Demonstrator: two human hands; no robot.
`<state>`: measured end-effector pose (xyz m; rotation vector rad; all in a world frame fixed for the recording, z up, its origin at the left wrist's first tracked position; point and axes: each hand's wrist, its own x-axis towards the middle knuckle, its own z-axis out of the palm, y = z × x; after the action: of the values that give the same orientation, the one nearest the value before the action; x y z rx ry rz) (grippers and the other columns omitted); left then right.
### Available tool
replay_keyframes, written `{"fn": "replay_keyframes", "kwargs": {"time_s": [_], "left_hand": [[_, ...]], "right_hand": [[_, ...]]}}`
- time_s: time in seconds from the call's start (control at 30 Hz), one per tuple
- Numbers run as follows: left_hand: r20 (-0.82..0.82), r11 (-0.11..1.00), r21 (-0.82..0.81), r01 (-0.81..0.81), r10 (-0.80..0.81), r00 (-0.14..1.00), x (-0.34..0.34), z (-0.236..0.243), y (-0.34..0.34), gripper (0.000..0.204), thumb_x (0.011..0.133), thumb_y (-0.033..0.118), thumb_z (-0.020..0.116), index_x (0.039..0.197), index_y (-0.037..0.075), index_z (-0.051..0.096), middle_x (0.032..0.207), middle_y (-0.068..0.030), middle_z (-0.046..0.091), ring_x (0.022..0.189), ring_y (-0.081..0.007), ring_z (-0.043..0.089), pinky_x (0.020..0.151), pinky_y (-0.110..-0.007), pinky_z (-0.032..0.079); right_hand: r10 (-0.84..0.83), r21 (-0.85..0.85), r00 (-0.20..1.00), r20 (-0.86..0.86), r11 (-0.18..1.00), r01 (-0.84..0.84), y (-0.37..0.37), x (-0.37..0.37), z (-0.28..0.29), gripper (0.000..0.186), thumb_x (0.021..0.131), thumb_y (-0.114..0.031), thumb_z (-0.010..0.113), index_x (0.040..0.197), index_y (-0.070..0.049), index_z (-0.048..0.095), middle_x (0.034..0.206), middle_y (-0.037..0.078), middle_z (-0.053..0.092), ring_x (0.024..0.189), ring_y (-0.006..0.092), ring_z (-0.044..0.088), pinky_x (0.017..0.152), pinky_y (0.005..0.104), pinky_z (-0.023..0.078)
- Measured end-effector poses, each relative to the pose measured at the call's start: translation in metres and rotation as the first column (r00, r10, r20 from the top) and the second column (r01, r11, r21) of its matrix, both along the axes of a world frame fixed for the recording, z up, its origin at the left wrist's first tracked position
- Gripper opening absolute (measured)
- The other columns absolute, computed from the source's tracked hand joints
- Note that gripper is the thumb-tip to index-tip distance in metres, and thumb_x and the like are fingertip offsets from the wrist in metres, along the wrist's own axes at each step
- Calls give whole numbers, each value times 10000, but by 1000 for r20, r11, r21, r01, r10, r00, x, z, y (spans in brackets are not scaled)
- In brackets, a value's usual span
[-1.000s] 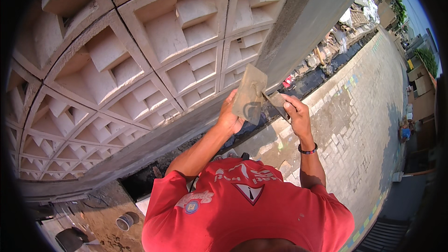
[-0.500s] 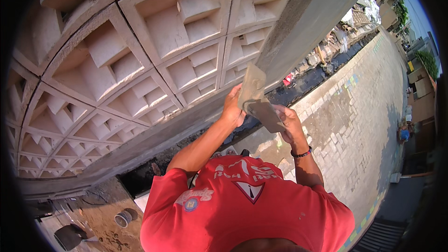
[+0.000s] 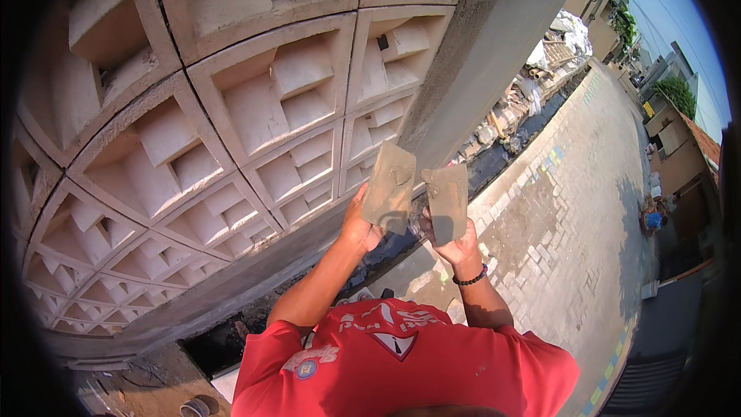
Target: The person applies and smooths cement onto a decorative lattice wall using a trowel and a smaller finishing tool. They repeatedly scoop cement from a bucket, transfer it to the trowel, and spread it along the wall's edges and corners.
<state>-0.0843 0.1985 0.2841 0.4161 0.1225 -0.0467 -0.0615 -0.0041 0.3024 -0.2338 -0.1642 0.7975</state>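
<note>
My left hand (image 3: 360,224) grips a flat rectangular plate (image 3: 386,185) with a smear of wet grey mortar on its face. Beside it, my right hand (image 3: 455,245) is closed on a rectangular trowel (image 3: 446,202), its broad face up and also marked with grey mortar. Both tools are held in front of a pale breeze-block wall (image 3: 285,77), near its smooth grey concrete edge (image 3: 475,46). How my fingers wrap the handles is partly hidden under the plates.
A dark wet drain channel (image 3: 509,150) runs along the wall, with rubble and white sacks (image 3: 567,38) farther along it. A paved lane (image 3: 563,247) lies to my right, with buildings (image 3: 675,154) beyond. A bucket (image 3: 194,408) sits at lower left.
The trowel in my right hand has turned from angled to broad face up, level beside the left plate. Both hands sit slightly lower and left in the picture, as the whole view has shifted.
</note>
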Motion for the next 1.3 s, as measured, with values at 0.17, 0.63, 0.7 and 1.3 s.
{"fn": "replay_keyframes", "kwargs": {"time_s": [0.17, 0.63, 0.7, 1.3], "left_hand": [[-34, 999, -46, -4, 3, 999, -3, 10, 9, 307, 934, 144, 516, 1232, 89, 467, 1149, -92, 591, 992, -230, 622, 827, -358, 547], [-73, 996, -41, -81, 78, 994, -25, -20, 23, 292, 934, 153, 512, 1216, 75, 506, 1127, -101, 607, 961, -239, 635, 801, -373, 554], [-84, 993, -53, -104, 99, 992, -28, -27, 24, 294, 933, 152, 514, 1216, 72, 506, 1124, -104, 607, 956, -247, 636, 794, -388, 558], [-158, 985, -97, -145, 129, 979, -33, -45, 28, 303, 923, 121, 518, 1221, 74, 493, 1121, -125, 601, 959, -280, 633, 757, -435, 569]], "right_hand": [[-288, 7, 904, 315, 954, 301, 4, 44, 49, 371, 865, -86, 552, 1220, 12, 505, 1117, 144, 599, 998, 265, 599, 863, 374, 498], [-341, 86, 238, 909, 715, 694, 22, 220, 286, 387, 922, -81, 531, 1287, -3, 428, 1174, 94, 582, 1025, 187, 586, 883, 373, 495], [-356, 100, 202, 912, 672, 734, 28, 223, 303, 377, 924, -69, 521, 1285, -4, 431, 1161, 90, 585, 1002, 183, 588, 860, 369, 503], [-275, 262, -171, 946, 341, 903, 51, 227, 320, 346, 854, -23, 610, 1192, 9, 542, 1017, 82, 619, 902, 134, 602, 739, 276, 555]]}}
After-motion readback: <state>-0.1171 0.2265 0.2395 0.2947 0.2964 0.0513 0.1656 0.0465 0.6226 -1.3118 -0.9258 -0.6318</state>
